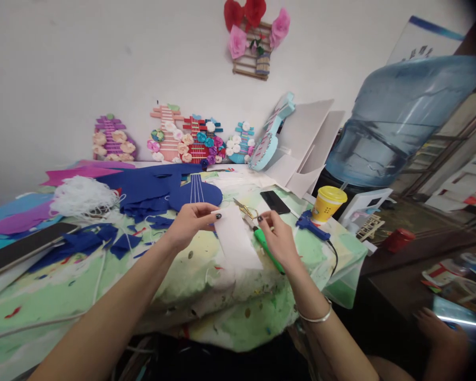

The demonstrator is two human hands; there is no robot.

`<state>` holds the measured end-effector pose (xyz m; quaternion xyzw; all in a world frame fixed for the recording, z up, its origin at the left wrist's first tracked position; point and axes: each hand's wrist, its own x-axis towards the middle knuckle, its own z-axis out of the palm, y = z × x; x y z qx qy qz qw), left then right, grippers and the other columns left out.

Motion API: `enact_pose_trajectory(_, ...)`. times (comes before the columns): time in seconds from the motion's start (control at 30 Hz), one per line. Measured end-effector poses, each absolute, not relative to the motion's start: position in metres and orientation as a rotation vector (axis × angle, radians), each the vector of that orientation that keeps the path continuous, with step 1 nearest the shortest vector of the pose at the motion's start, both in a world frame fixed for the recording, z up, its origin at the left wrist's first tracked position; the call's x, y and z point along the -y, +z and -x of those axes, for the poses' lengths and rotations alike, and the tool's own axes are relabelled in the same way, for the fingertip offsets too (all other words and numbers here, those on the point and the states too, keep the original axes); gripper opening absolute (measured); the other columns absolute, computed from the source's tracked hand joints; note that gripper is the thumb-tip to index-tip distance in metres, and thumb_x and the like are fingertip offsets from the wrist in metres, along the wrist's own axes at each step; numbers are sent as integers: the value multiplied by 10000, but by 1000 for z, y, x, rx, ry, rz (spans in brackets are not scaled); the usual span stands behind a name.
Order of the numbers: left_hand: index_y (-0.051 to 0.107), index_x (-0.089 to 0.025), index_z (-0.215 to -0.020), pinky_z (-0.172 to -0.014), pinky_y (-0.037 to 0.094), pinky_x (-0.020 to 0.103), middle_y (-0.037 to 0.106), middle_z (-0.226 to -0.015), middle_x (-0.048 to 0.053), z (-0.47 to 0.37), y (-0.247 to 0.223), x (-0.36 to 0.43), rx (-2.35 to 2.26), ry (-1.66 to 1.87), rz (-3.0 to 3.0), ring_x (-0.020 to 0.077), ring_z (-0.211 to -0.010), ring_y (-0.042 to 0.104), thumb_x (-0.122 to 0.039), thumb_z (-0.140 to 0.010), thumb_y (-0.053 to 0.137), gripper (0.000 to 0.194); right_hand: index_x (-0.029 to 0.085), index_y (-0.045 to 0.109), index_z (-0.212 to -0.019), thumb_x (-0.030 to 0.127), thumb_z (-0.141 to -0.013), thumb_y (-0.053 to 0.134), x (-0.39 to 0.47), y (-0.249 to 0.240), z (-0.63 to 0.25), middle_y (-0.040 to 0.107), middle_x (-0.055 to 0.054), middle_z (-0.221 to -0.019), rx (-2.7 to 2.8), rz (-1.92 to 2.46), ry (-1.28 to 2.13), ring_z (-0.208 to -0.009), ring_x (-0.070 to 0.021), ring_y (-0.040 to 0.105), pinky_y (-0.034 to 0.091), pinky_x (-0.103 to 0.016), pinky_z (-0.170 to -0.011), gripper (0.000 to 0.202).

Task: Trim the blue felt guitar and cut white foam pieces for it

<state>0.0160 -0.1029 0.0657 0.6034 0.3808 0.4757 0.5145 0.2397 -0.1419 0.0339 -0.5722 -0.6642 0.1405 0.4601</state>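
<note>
My left hand (194, 222) pinches the upper left corner of a white rectangular piece of card (238, 241), which lies at the table's front. Gold-handled scissors (245, 208) rest just beyond the card, blades toward the far left. Close by the scissors' handles is my right hand (276, 235), thumb and finger pressed together; anything between them is too small to make out. A green utility knife (267, 248) lies partly under that hand. Behind my left hand sits a dark blue guitar-shaped piece (200, 196) with white strings.
Blue fabric scraps (135, 185) and tangled white cord (83, 198) cover the left side. To the right are a phone (275, 201), a blue glue gun (312, 226) with its cable and a yellow cup (328, 205). Another person's hand (440, 333) shows at lower right.
</note>
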Motion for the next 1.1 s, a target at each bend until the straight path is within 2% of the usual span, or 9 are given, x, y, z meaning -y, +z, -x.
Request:
enact_pose_trajectory(0.13,697,-122,-797,-592,554,300,689,-737,67,-13,64,102,-950,1248,-1400,160,-637,629,-337,-587,763,308,160,562,-832,337,-752,603,148,-5,-263,606,-141,-823,1737,1866,-51,-787,-254,564,384,-321,-665,199)
enact_pose_trajectory(0.23,688,-111,-785,-587,544,301,679,-693,56,-17,63,104,-977,1307,-1400,156,-621,618,-328,-574,763,312,185,543,-809,336,-777,580,152,-24,-263,600,-135,-801,1779,1901,-136,-751,-258,568,375,-316,-628,159)
enact_pose_trajectory(0.33,677,-105,-768,-593,532,300,660,-650,39,-21,61,106,-1010,1362,-1446,146,-600,601,-309,-585,745,283,185,529,-793,295,-821,506,154,-23,-258,597,-125,-782,1778,1916,-115,-738,-248,572,362,-302,-598,115)
enact_pose_trajectory(0.47,678,-122,-765,-575,496,248,659,-683,28,-21,61,108,-1082,1457,-1644,128,-606,581,-272,-633,690,200,161,513,-831,304,-882,394,163,4,-252,580,-121,-810,1667,1883,-39,-683,-210,560,350,-285,-559,193)
enact_pose_trajectory(0.6,668,-133,-772,-553,473,211,654,-713,24,-24,66,114,-1192,1503,-1822,124,-632,571,-235,-666,633,152,177,489,-893,296,-935,274,187,37,-236,565,-53,-753,1712,1507,224,-681,-175,546,381,-268,-594,249)
enact_pose_trajectory(0.77,662,-142,-796,-555,479,195,646,-735,28,-34,72,125,-1225,1519,-1916,121,-647,563,-229,-702,588,149,166,500,-1030,222,-923,286,205,48,-212,575,-76,-848,1808,1288,225,-788,-191,546,413,-303,-701,245)
enact_pose_trajectory(1.1,660,-151,-786,-595,506,192,649,-772,32,-39,70,131,-1197,1537,-1989,123,-682,568,-209,-709,570,132,137,493,-1055,207,-926,266,204,36,-203,557,-97,-881,1809,1309,242,-806,-199,534,425,-324,-723,270)
